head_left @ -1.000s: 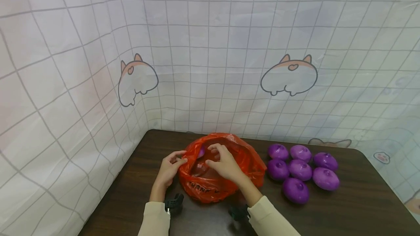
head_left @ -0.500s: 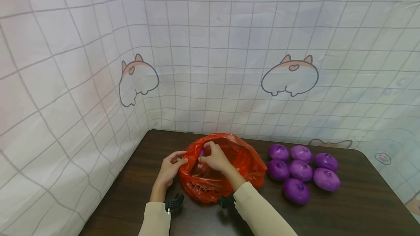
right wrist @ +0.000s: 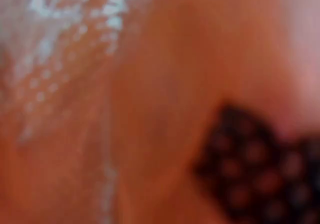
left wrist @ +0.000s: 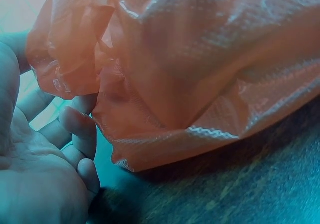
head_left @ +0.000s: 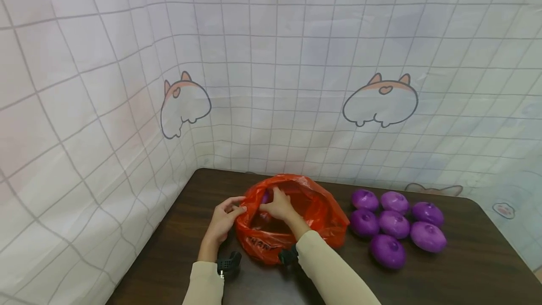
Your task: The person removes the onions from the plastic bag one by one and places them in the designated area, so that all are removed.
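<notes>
A red-orange plastic bag (head_left: 334, 222) lies with its mouth held wide, dark lettering on its near side. My left hand (head_left: 224, 220) pinches the bag's left rim between thumb and fingers; in the left wrist view the left hand (left wrist: 40, 149) has the film between thumb and index finger, the other fingers curled below. My right hand (head_left: 279, 206) reaches inside the bag, thumb and index finger on either side of a purple onion (head_left: 266, 196). Whether they grip it I cannot tell. Blurred bag film (right wrist: 150, 84) fills the right wrist view.
Several glossy purple onions (head_left: 394, 224) sit grouped on the dark wooden table (head_left: 466, 272), right of the bag. A black wrist device (head_left: 228, 262) is at the left wrist, another (head_left: 289, 254) at the right. A patterned white curtain (head_left: 296, 84) stands behind the table.
My right hand has moved left and deeper into the bag, closing in on the purple onion there. The left hand keeps its hold on the rim. The head view has shifted slightly.
</notes>
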The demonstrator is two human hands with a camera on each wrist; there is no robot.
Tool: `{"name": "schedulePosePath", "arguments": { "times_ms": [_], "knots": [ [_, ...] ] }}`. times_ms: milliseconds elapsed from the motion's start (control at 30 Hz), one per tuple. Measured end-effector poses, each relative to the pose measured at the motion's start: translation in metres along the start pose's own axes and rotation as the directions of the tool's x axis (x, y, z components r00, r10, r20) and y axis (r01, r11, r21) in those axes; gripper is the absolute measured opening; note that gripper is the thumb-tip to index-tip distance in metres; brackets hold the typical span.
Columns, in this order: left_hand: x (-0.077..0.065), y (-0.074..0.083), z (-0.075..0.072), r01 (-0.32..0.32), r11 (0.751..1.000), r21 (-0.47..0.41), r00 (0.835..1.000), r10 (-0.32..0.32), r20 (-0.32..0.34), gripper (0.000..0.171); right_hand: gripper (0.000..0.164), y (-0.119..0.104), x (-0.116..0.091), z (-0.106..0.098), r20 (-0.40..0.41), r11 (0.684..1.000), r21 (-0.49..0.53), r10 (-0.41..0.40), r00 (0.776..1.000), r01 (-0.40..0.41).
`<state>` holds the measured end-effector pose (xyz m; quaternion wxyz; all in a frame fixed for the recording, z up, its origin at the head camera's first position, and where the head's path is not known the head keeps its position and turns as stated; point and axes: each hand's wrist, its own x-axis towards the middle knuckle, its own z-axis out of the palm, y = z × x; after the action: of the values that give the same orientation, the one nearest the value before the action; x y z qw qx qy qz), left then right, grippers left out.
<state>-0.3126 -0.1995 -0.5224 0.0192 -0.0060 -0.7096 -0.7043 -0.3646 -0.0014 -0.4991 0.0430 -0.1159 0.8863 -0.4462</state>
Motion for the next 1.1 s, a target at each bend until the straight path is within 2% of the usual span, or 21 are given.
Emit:
{"name": "schedulePosePath", "arguments": {
  "times_ms": [200,300,467,700,800,1100],
  "knots": [
    [0.000,-0.001,0.001,-0.003,1.000,0.000,1.000,0.003,-0.002,0.036,0.070,0.005,0.009,0.006,-0.004,0.996,-0.044,-0.074,0.997,0.074],
    [0.001,-0.002,0.002,-0.005,1.000,0.008,1.000,0.005,-0.003,0.035,0.066,0.006,0.011,0.008,-0.008,0.994,-0.074,-0.087,0.996,0.086],
    [0.001,-0.003,0.003,-0.001,1.000,0.026,1.000,0.001,-0.002,0.035,0.064,0.006,0.011,0.009,-0.037,0.994,-0.090,-0.058,0.998,0.054],
    [0.001,-0.002,0.002,-0.007,1.000,0.026,1.000,0.008,-0.003,0.034,0.070,0.005,0.010,0.010,-0.078,0.999,-0.039,0.015,0.997,-0.018],
    [0.001,-0.001,0.001,-0.002,1.000,0.028,1.000,0.002,0.000,0.034,0.074,0.006,0.010,0.009,-0.097,0.998,-0.050,0.019,0.995,-0.024],
    [0.002,-0.001,0.001,0.001,1.000,0.021,1.000,-0.001,-0.002,0.036,0.078,0.003,-0.001,-0.005,-0.100,0.995,-0.077,0.054,0.994,-0.062]
  ]
}}
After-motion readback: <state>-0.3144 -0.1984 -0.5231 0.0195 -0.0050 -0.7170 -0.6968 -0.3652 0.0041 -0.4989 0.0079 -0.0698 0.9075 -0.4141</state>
